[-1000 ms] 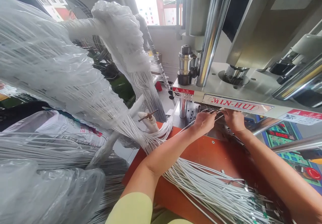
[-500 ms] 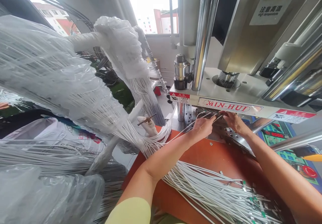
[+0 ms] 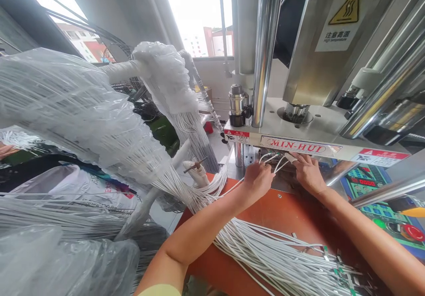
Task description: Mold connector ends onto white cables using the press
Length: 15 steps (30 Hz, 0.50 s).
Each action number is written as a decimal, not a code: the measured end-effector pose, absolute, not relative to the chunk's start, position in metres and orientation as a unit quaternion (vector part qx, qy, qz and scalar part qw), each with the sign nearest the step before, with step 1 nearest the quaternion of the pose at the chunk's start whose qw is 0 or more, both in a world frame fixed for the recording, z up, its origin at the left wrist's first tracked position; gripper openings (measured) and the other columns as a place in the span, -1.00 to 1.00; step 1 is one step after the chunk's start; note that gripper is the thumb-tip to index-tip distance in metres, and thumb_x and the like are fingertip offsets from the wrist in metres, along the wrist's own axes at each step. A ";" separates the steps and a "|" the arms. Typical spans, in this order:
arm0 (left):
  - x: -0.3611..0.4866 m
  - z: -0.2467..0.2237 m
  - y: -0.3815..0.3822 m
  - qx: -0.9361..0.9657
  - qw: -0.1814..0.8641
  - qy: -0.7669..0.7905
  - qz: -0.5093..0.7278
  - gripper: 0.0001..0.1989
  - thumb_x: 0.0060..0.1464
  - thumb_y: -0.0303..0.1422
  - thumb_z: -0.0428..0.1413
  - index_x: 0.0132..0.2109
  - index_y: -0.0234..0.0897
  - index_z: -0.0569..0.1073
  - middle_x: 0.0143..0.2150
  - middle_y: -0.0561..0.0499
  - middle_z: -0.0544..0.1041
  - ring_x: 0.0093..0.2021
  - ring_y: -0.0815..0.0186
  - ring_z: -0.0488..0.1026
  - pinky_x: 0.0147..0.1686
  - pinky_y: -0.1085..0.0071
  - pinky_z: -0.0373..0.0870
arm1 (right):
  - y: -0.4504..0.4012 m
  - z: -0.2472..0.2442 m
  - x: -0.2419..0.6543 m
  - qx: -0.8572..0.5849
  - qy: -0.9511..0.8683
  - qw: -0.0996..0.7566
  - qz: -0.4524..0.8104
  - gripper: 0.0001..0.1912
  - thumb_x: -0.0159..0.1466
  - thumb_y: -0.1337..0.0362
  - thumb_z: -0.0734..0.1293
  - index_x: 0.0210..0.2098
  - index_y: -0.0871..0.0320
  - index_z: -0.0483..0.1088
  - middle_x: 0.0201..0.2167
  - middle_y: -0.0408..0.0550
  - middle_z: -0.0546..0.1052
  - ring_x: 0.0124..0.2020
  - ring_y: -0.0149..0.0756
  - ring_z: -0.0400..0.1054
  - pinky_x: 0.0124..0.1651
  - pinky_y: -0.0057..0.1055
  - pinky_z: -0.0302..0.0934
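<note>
My left hand (image 3: 259, 180) is closed round white cables (image 3: 280, 163) in front of the machine's lower opening. The cables run up from its fingers under the MIN-HUI plate (image 3: 297, 146). To the right, my right hand (image 3: 308, 172) reaches under the plate's edge with its fingers bent; a pale covering is on one fingertip. What those fingertips touch is hidden in shadow. Below my forearms a thick bundle of white cables (image 3: 265, 243) lies across the reddish-brown table (image 3: 285, 207), with green and metal connectors at its right end.
Plastic-wrapped cable bundles (image 3: 83, 110) hang on a wrapped rack at the left. Metal columns (image 3: 267, 56) rise from the machine. A control panel (image 3: 368, 185) with a red button stands at the right. Part of another person's hand (image 3: 5, 150) shows at the far left edge.
The view has shifted slightly. My left hand has drawn back toward me and left, with more cable showing beyond its fingers. My right hand stays near the opening, its fingers less close to my left hand.
</note>
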<state>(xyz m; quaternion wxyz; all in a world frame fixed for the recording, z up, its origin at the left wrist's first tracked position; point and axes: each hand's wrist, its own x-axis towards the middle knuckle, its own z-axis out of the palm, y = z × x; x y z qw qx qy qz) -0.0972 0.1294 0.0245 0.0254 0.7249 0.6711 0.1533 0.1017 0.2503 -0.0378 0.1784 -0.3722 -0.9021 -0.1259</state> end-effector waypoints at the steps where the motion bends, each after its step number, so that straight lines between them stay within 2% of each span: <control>1: -0.100 0.028 0.119 0.719 0.026 0.677 0.153 -0.80 0.22 -0.30 0.09 -0.14 -0.32 0.53 -0.22 -0.19 0.56 -0.10 0.05 0.48 -0.16 0.24 0.44 | 0.249 -0.036 0.101 -0.376 -0.901 0.174 -0.129 -0.57 0.20 0.48 0.12 -0.06 0.11 0.48 0.21 0.02 0.37 0.15 0.02 0.19 0.02 -0.01 0.16; 4: -0.105 0.035 0.076 0.722 0.044 0.656 0.218 -0.74 0.25 -0.27 0.05 0.02 -0.21 0.48 -0.17 -0.10 0.59 -0.11 0.13 0.49 -0.12 0.26 0.44 | 0.246 -0.031 0.094 -0.395 -0.895 0.158 -0.136 -0.57 0.21 0.47 0.11 -0.07 0.12 0.49 0.15 0.09 0.42 0.13 0.04 0.21 -0.02 -0.02 0.18; 7: -0.102 0.031 0.024 0.723 0.108 0.607 0.310 -0.72 0.29 -0.26 -0.01 0.08 -0.06 0.45 -0.15 -0.01 0.60 -0.14 0.22 0.50 -0.07 0.31 0.44 | 0.241 -0.026 0.076 -0.390 -0.898 0.148 -0.140 -0.50 0.21 0.48 0.11 0.06 0.11 0.44 0.16 0.13 0.40 0.13 0.06 0.19 -0.04 -0.03 0.17; 11: -0.099 0.011 -0.032 0.713 0.180 0.572 0.364 -0.69 0.29 -0.31 -0.06 0.07 0.07 0.46 -0.26 0.02 0.61 -0.28 0.25 0.50 -0.20 0.28 0.46 | 0.240 -0.023 0.048 -0.355 -0.920 0.114 -0.119 -0.36 0.19 0.56 0.08 0.17 0.01 0.37 0.31 -0.01 0.25 0.21 0.01 0.13 0.02 0.00 0.14; 15: -0.109 -0.011 -0.067 0.676 0.173 0.582 0.418 -0.69 0.25 -0.36 -0.02 0.03 0.07 0.49 -0.40 0.02 0.58 -0.41 0.26 0.45 -0.38 0.32 0.44 | 0.246 -0.022 0.030 -0.363 -0.922 0.097 -0.096 -0.37 0.21 0.57 0.07 0.15 -0.01 0.39 0.31 -0.03 0.26 0.21 0.00 0.16 0.07 0.05 0.13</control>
